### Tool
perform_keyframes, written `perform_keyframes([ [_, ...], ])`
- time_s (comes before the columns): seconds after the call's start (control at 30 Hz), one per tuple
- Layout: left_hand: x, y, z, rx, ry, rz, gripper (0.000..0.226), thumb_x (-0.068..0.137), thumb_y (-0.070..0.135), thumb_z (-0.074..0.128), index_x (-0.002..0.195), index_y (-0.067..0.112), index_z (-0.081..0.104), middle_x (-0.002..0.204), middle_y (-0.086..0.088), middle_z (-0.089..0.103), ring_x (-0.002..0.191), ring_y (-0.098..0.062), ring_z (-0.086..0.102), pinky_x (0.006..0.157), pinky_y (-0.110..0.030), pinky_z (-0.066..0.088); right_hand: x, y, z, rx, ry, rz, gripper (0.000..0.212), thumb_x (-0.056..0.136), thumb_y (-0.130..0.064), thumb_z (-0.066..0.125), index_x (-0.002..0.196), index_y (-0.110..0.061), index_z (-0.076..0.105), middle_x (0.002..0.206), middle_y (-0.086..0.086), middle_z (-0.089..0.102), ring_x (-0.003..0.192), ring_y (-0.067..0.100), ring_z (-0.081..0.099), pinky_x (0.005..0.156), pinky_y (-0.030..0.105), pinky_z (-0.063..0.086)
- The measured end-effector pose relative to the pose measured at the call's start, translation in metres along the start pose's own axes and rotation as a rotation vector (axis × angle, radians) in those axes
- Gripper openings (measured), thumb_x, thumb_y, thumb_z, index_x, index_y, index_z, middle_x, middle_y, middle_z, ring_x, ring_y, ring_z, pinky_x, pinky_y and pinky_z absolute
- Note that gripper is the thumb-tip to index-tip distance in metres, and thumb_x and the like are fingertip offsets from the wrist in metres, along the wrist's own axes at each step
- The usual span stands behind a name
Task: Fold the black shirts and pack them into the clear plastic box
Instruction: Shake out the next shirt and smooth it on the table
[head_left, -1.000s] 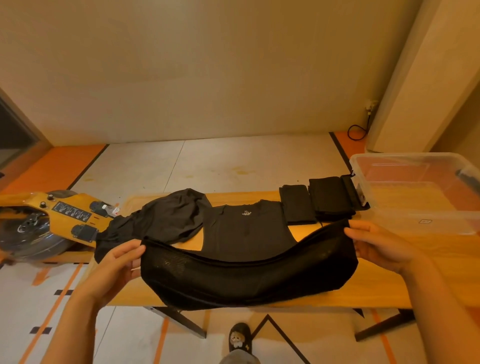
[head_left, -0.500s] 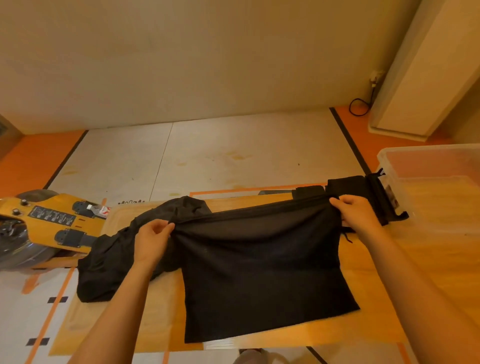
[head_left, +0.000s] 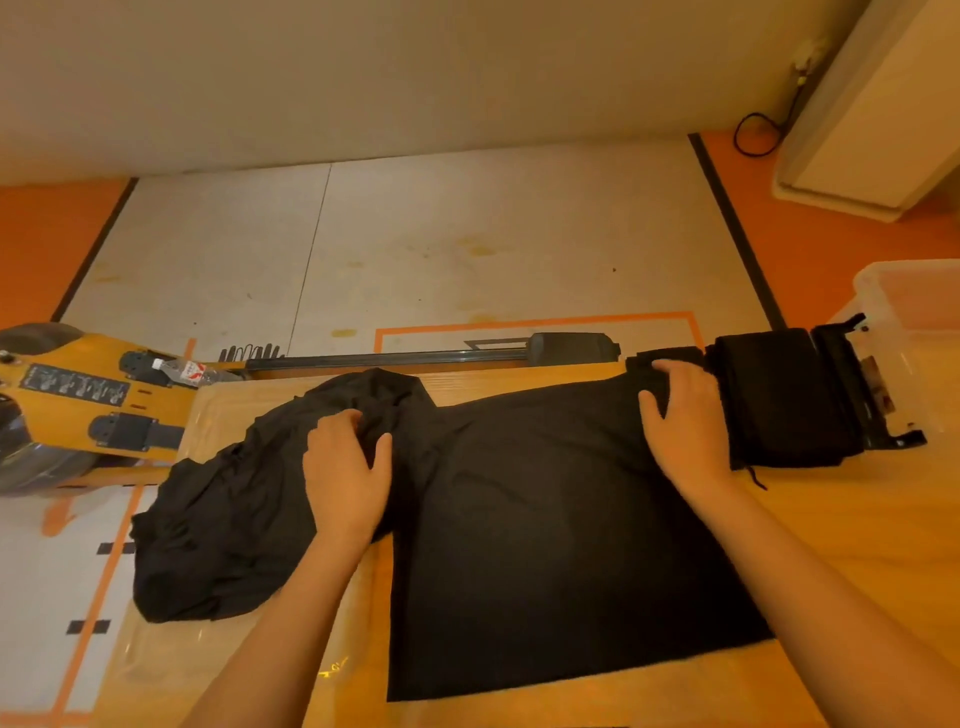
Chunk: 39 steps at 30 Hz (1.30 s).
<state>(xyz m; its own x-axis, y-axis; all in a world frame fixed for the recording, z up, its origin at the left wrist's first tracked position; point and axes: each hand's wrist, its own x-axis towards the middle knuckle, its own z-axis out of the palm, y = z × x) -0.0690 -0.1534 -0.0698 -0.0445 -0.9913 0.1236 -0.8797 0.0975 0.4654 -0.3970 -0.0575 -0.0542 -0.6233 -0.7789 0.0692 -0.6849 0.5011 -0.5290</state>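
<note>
Shirt (head_left: 545, 519), black, seemingly soft and limp, lies left of the clear plastic box (head_left: 914, 291); left hand (head_left: 345, 467) grips bunched cloth, right hand (head_left: 685, 421) presses open-palmed. Corners likely hold best.

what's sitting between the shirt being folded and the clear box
A stack of folded black shirts lies between the flat shirt and the clear box, close beside the box. Nothing else visible blocks the way.
</note>
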Motion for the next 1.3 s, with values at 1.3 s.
perform_keyframes([
  [1.3, -0.013, -0.084, -0.115, 0.006, 0.413, -0.199, 0.036, 0.085, 0.008, 0.058, 0.121, 0.01, 0.056, 0.122, -0.019, 0.044, 0.111, -0.036, 0.042, 0.079, -0.049, 0.045, -0.127, 0.017, 0.054, -0.437, -0.615, -0.331, 0.059, 0.103, -0.045, 0.027, 0.145, -0.032, -0.013, 0.161, -0.003, -0.01, 0.146, 0.017, -0.016, 0.114, 0.034, -0.008],
])
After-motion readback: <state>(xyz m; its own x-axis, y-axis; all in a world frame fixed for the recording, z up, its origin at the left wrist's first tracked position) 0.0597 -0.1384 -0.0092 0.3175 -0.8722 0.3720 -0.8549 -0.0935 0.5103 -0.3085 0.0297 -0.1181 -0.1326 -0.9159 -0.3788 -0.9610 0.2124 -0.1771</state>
